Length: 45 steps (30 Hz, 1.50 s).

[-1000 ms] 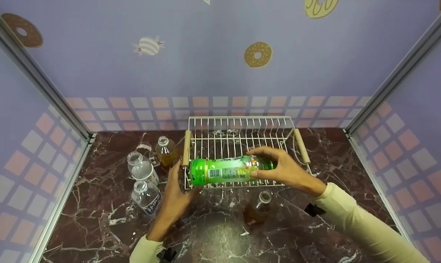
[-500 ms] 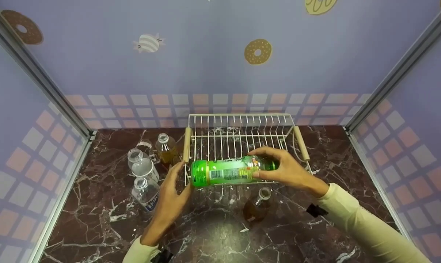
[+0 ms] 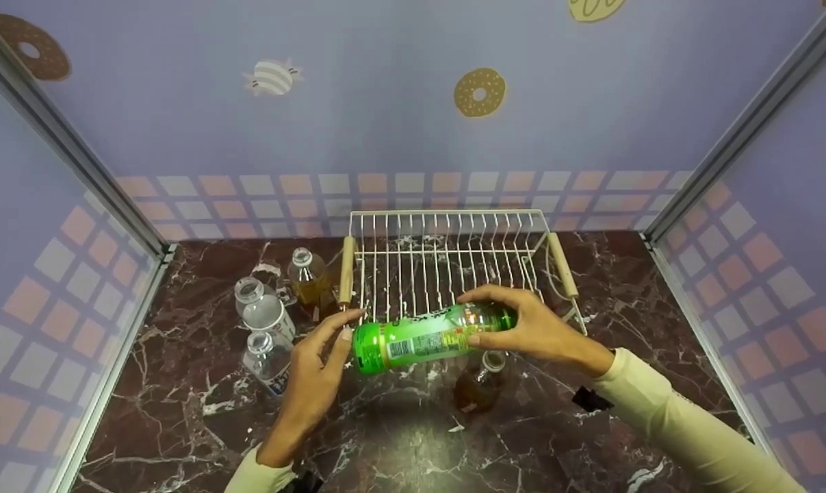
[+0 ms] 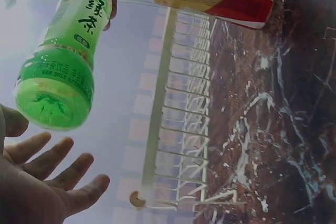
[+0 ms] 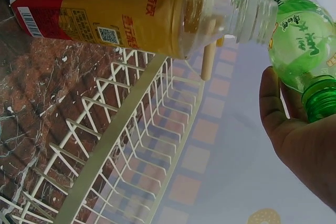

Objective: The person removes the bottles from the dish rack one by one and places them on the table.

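A green tea bottle (image 3: 416,340) is held lying sideways above the front of the white wire rack (image 3: 447,211). My right hand (image 3: 536,327) grips its neck end, by the green cap (image 5: 321,98). Close to the bottle's green base, my left hand (image 3: 312,376) hovers with fingers spread; in the left wrist view a gap shows between those fingers and the base. Below the green bottle stands an uncapped bottle of brown drink (image 3: 480,389), which has a red and yellow label in the right wrist view.
Left of the rack stand three uncapped bottles: an amber one (image 3: 310,284), a clear one with a white label (image 3: 265,318) and a clear one with a blue-marked label (image 3: 265,363). The rack has wooden handles (image 3: 562,263). Patterned walls enclose the dark marbled table (image 3: 200,438).
The green bottle has come toward me, tilting slightly, with my right hand still gripping it. My left hand has drawn back a little from its base. The head view has shifted slightly.
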Available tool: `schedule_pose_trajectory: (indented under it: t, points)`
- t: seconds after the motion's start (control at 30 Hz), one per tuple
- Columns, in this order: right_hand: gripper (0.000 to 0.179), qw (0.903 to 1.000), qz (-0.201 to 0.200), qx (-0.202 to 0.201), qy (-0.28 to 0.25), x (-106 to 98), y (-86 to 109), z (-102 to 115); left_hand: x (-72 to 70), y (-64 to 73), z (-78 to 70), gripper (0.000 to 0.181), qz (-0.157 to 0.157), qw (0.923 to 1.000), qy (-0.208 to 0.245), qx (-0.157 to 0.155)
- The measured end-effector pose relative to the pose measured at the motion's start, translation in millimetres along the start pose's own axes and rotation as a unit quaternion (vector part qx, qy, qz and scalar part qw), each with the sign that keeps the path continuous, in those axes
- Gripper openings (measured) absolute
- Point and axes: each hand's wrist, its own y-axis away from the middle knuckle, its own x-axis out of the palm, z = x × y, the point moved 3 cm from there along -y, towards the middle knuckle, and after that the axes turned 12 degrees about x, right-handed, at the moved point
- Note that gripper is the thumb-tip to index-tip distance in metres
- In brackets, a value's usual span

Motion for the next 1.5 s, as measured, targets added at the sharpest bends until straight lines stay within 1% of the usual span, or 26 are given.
schedule_pose_trajectory:
  t: [0.13, 0.2, 0.27, 0.33, 0.4, 0.5, 0.6, 0.67, 0.73, 0.8, 0.93, 1.07, 1.23, 1.33, 1.5]
  points:
    - [0.055, 1.0000, -0.005, -0.001, 0.003, -1.4, 2.0, 1.5, 0.7, -3.3, -6.9, 0.031, 0.012, 0.9999, -0.004, 0.006]
    - [0.055, 0.9999, -0.007, -0.002, 0.008, -2.0, 2.6, 1.3, 1.9, -4.0, -9.1, 0.029, 0.019, 0.9997, -0.015, 0.007]
    - [0.055, 0.9999, -0.006, -0.004, 0.014, -1.8, 3.0, 1.2, 4.6, -3.8, -11.7, 0.028, 0.040, 0.9987, -0.031, 0.008]
    - [0.054, 0.9997, -0.006, -0.008, 0.022, -1.2, 3.0, 1.7, 8.8, -3.7, -15.3, 0.030, 0.075, 0.9961, -0.046, 0.005]
    - [0.054, 0.9994, -0.007, -0.014, 0.030, -0.2, 2.9, 2.6, 13.4, -3.0, -19.2, 0.034, 0.115, 0.9908, -0.071, 0.004]
    - [0.054, 0.9983, -0.011, -0.029, 0.049, 1.9, 2.4, 4.9, 20.5, -2.4, -25.3, 0.045, 0.174, 0.9785, -0.111, 0.005]
    - [0.055, 0.9963, -0.013, -0.050, 0.070, 4.7, 1.4, 8.6, 26.0, -2.1, -30.5, 0.055, 0.209, 0.9668, -0.146, 0.020]
    - [0.055, 0.9946, -0.016, -0.061, 0.083, 6.7, 0.6, 10.7, 29.8, -2.4, -32.8, 0.059, 0.223, 0.9613, -0.159, 0.031]
    - [0.056, 0.9930, -0.019, -0.070, 0.093, 8.5, 0.0, 12.5, 32.9, -2.3, -33.9, 0.063, 0.230, 0.9577, -0.169, 0.039]
    - [0.056, 0.9921, -0.020, -0.075, 0.099, 10.3, -0.7, 13.0, 35.7, -2.2, -33.7, 0.064, 0.236, 0.9544, -0.179, 0.038]
    - [0.057, 0.9917, -0.016, -0.073, 0.105, 13.7, -0.6, 14.8, 40.1, -2.7, -31.9, 0.067, 0.242, 0.9522, -0.183, 0.036]
    - [0.057, 0.9906, -0.011, -0.073, 0.115, 17.2, -0.3, 17.8, 43.7, -3.7, -31.3, 0.069, 0.247, 0.9521, -0.178, 0.034]
    - [0.060, 0.9887, -0.004, -0.086, 0.123, 22.8, -1.4, 21.2, 47.7, -3.2, -32.2, 0.073, 0.252, 0.9526, -0.169, 0.023]
    - [0.060, 0.9877, -0.001, -0.093, 0.125, 26.5, -2.6, 22.3, 51.7, -2.8, -32.3, 0.075, 0.254, 0.9528, -0.165, 0.022]
    - [0.061, 0.9857, 0.001, -0.107, 0.130, 30.3, -3.8, 24.6, 58.5, -2.9, -30.5, 0.074, 0.263, 0.9542, -0.142, 0.005]
